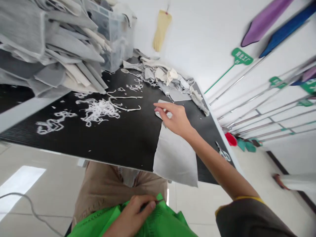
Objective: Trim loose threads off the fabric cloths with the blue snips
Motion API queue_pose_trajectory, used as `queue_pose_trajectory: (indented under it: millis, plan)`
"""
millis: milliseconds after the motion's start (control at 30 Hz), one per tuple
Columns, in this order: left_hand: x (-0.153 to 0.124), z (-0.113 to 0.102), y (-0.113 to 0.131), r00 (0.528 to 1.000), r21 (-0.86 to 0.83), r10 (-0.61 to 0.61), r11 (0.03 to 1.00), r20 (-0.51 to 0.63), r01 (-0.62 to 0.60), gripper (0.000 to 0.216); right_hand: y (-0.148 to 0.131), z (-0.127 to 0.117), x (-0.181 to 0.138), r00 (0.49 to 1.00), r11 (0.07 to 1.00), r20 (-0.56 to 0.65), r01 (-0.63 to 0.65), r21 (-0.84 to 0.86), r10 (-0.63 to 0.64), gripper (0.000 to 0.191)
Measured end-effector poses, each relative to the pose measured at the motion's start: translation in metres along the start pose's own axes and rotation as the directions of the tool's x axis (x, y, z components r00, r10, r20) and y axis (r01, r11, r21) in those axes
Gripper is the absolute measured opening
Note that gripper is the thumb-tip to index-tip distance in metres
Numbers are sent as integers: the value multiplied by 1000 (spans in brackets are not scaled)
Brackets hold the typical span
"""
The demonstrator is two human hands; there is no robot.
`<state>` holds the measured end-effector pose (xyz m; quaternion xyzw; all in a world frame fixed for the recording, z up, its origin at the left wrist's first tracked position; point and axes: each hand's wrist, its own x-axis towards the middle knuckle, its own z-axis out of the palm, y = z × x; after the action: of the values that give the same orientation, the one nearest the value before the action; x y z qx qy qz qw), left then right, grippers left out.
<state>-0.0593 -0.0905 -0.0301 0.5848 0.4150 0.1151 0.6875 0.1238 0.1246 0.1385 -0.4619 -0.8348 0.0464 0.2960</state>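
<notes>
My right hand point(174, 118) is over the dark tabletop, its index finger stretched out and the thumb just below it. Nothing shows clearly between them. Under this hand lies a small pale cloth piece point(161, 102), partly hidden. A larger light grey cloth point(175, 158) is spread flat below it and hangs over the table's front edge. Down at my lap, my left hand point(138, 210) grips a thin dark pointed tool point(160, 200) between thumb and fingers, in front of green fabric point(158, 220). The tool's exact kind is hidden by the fingers.
White thread scraps point(100, 110) lie in a tangled heap on the black table point(128, 141). Grey cloths point(66, 42) are stacked high at left, beside a clear plastic bin point(118, 42). Crumpled cloth pieces point(168, 77) line the back. Scissors point(223, 153) rest near the right edge.
</notes>
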Motion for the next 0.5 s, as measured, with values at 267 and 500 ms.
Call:
queue_pose_trajectory:
  millis: [267,500]
  plan:
    - [-1,9,-12,989,0,6,1000,149,-6,47,7,-70,-226,717,771,-285,-600,214,636,25]
    - [5,21,-11,991,45,-16,999,134,10,48,-25,-45,-336,238,422,-390,-753,504,890,26]
